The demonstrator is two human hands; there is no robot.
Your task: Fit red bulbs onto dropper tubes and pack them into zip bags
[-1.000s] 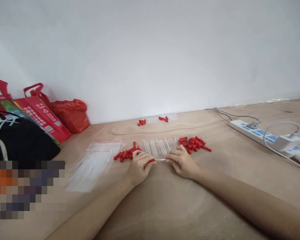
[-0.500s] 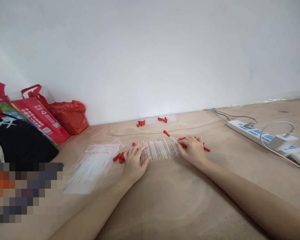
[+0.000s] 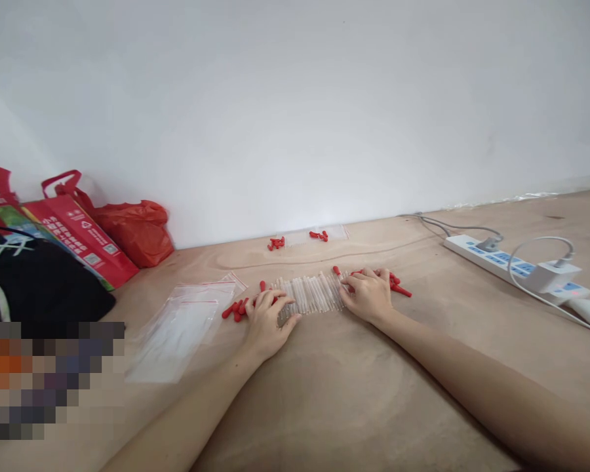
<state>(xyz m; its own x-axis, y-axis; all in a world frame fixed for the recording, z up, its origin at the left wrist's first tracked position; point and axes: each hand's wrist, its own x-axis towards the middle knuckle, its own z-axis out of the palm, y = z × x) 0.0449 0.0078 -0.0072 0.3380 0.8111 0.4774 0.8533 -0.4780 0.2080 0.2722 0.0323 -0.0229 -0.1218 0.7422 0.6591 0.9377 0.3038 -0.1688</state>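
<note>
A tight row of clear, thin dropper tubes [image 3: 309,295] lies side by side on the wooden table, with red rubber bulbs at both ends of the row. My left hand [image 3: 267,324] rests over the left end, fingers spread and thumb apart, touching the tubes. Red bulbs [image 3: 238,308] stick out to its left. At the right end, my right hand [image 3: 368,296] has its fingers bent around a dropper whose red bulb [image 3: 336,270] shows beyond the fingertips; the fingers hide most of its tube. More red bulbs [image 3: 398,286] lie to the right of this hand.
Clear zip bags [image 3: 181,334] lie flat at left. Near the wall is a filled bag of droppers [image 3: 297,240]. A white power strip [image 3: 496,255] with cables is at right. Red bags [image 3: 132,233] and a black bag [image 3: 44,282] stand at left.
The dropper at my right hand has come down toward the row, its bulb now lower and slightly to the right. My right hand has shifted a little left; my left hand barely moved.
</note>
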